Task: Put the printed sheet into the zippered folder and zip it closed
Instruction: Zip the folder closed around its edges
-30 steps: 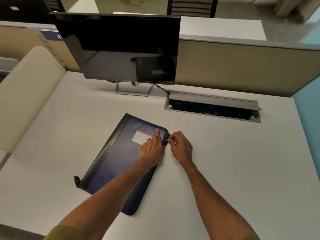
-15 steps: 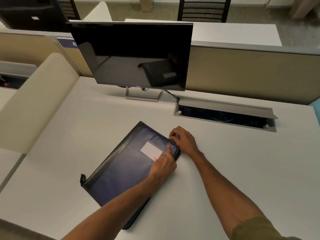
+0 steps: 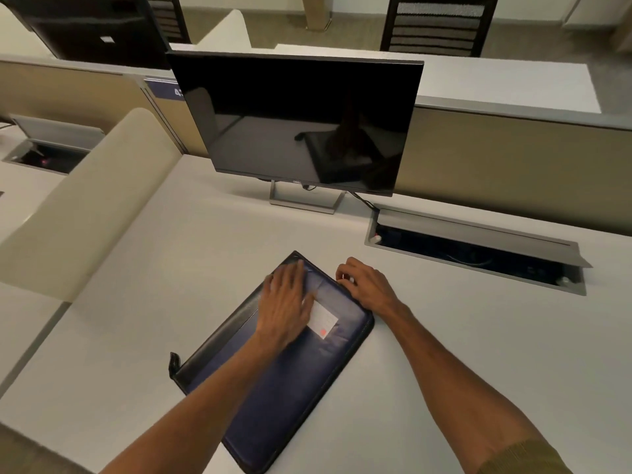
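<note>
On the white surface, the left hand presses flat and uncurled on the dark blue black-trimmed zippered folder. The right hand pinches its far edge.

The zippered folder is navy blue with a black spine and edging; its label is white with a red-orange dot. The counter is pale grey-white, the monitor black on a silver stand, the partition tan, the sleeve olive.
</note>
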`<act>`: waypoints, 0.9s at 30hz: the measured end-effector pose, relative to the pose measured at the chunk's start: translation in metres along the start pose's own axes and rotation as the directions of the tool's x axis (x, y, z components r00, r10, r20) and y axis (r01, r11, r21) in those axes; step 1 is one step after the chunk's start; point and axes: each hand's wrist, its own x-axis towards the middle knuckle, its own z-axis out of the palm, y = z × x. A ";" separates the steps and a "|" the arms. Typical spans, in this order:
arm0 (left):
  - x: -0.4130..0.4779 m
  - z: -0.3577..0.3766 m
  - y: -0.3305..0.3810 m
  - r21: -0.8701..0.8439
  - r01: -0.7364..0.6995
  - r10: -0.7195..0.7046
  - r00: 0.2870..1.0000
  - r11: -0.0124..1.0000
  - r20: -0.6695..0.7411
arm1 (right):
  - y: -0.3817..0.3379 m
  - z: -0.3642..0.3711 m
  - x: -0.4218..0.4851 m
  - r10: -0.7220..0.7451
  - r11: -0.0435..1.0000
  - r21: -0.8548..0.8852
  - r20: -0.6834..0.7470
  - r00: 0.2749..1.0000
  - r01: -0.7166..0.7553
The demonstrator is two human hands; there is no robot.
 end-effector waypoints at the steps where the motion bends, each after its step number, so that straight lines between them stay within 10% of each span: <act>1: 0.007 -0.001 -0.013 -0.059 0.101 -0.100 0.995 0.993 0.014 | 0.000 0.001 0.001 -0.006 1.000 -0.007 0.005 1.000 0.006; 27: 0.011 0.042 -0.045 -0.358 0.055 -0.056 0.998 0.932 0.008 | -0.036 0.014 0.098 -0.075 0.991 0.111 -0.017 0.997 0.076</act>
